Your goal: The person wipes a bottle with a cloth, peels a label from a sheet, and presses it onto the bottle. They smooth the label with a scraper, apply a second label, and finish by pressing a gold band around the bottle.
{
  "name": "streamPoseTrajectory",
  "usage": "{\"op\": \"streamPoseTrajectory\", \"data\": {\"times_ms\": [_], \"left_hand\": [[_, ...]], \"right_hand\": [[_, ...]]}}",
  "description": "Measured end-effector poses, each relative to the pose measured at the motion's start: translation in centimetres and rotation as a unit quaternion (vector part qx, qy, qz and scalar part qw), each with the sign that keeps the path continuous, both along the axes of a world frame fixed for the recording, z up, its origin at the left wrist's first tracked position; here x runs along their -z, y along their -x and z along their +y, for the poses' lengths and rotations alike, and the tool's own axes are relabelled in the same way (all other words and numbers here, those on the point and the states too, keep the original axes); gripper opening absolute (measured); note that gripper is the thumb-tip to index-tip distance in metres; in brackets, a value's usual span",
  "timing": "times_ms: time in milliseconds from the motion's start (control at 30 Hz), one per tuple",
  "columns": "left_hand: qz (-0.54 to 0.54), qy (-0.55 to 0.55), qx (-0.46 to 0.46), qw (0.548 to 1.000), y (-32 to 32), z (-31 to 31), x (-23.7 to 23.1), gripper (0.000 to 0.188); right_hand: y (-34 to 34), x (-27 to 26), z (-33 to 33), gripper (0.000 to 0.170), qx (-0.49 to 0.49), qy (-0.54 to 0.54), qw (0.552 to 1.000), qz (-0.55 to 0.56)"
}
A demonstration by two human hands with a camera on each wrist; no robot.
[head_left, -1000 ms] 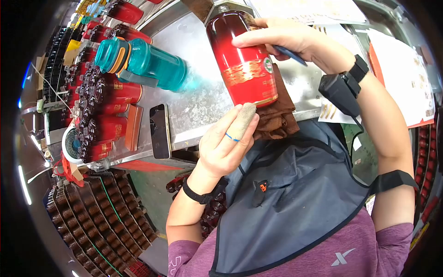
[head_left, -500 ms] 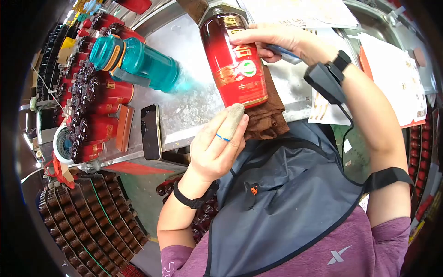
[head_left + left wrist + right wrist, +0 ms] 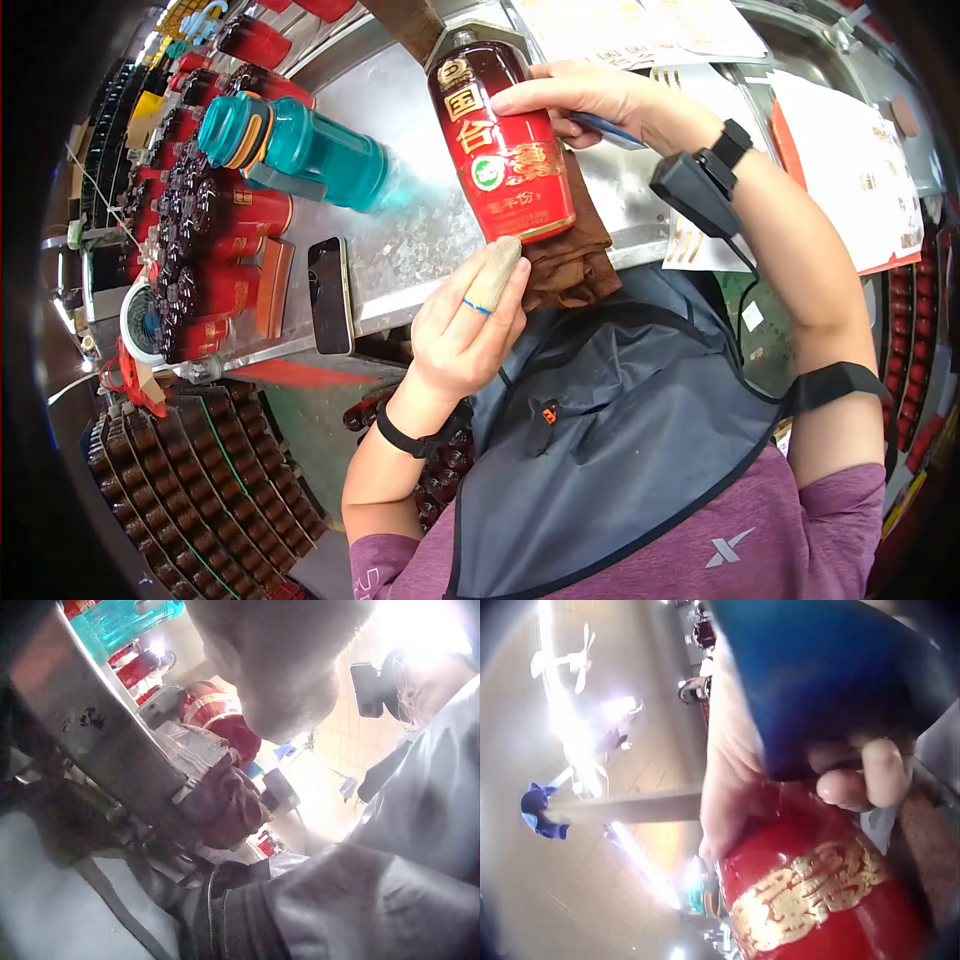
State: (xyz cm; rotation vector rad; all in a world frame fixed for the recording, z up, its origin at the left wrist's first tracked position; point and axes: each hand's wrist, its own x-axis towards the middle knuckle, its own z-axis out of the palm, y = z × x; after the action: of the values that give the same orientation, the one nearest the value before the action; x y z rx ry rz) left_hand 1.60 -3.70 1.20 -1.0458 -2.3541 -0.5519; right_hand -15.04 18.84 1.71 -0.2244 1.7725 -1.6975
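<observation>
Head view gives me the most: a red bottle [image 3: 512, 165] lies at a slant above the tabletop [image 3: 400, 255], its neck away from the person and its base toward the apron [image 3: 610, 420]. Of the two hands, the right hand [image 3: 605, 100] grips the bottle by its upper side, thumb across the front, with a flat blue piece [image 3: 612, 132] held in the same grasp. The left hand [image 3: 462, 330] has its fingers extended to the base, a beige finger cover [image 3: 492, 283] touching the lower edge (a thin blue band circles it); I can't see that thumb. Brown cloth [image 3: 578, 275] shows beside and beyond the bottle's lower end. Off to the person's left, I see a teal bottle [image 3: 330, 160] on its side and a phone [image 3: 327, 295] near the tabletop's edge.

Left wrist view helps me less: a large blurred shape fills the top, and the red bottle shows just above the bunched cloth.

Right wrist view puts me close to the grip, the blue piece across the palm side, two fingertips [image 3: 885, 772] below it, and gold lettering [image 3: 810, 896] on the red bottle beneath.
</observation>
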Motion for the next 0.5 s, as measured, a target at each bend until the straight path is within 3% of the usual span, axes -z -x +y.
{"op": "streamPoseTrajectory", "data": {"times_ms": [33, 67, 100, 200, 300, 333, 367, 433, 500], "left_hand": [[0.002, 0.001, 0.001, 1.0, 0.0, 0.0, 0.0, 0.039], [0.001, 0.001, 0.003, 1.0, 0.0, 0.0, 0.0, 0.039], [0.007, 0.004, 0.004, 1.0, 0.1, 0.1, 0.0, 0.039], [0.012, 0.008, 0.006, 1.0, 0.3, 0.2, -0.1, 0.038], [0.001, 0.001, 0.004, 1.0, 0.2, 0.1, -0.2, 0.038], [-0.008, -0.009, 0.004, 1.0, 0.2, 0.0, -0.2, 0.037], [-0.008, -0.01, 0.002, 1.0, 0.2, 0.0, -0.1, 0.037], [-0.022, -0.033, -0.01, 0.999, 0.0, -0.2, 0.2, 0.037], [-0.023, -0.039, -0.011, 0.999, 0.0, 0.1, 0.2, 0.037]], "right_hand": [[-0.4, -1.0, -0.4, 0.059, 0.016, -0.08, 0.996, 0.048], [-0.8, -2.2, -0.4, 0.078, -0.005, -0.064, 0.994, 0.093], [-0.7, -2.1, -0.6, 0.078, -0.002, -0.064, 0.994, 0.092], [-0.3, -2.6, -1.6, 0.093, -0.012, -0.259, 0.946, 0.196], [0.4, -1.2, -0.5, 0.093, -0.011, -0.17, 0.961, 0.217], [0.3, -2.6, 0.5, 0.087, -0.032, -0.187, 0.973, 0.132], [0.8, -1.1, 1.3, 0.069, -0.037, -0.1, 0.992, 0.061], [0.7, 0.0, 1.9, 0.048, -0.059, 0.044, 0.997, -0.015], [-0.1, 1.0, 1.7, 0.039, -0.027, 0.057, 0.997, -0.034]]}}
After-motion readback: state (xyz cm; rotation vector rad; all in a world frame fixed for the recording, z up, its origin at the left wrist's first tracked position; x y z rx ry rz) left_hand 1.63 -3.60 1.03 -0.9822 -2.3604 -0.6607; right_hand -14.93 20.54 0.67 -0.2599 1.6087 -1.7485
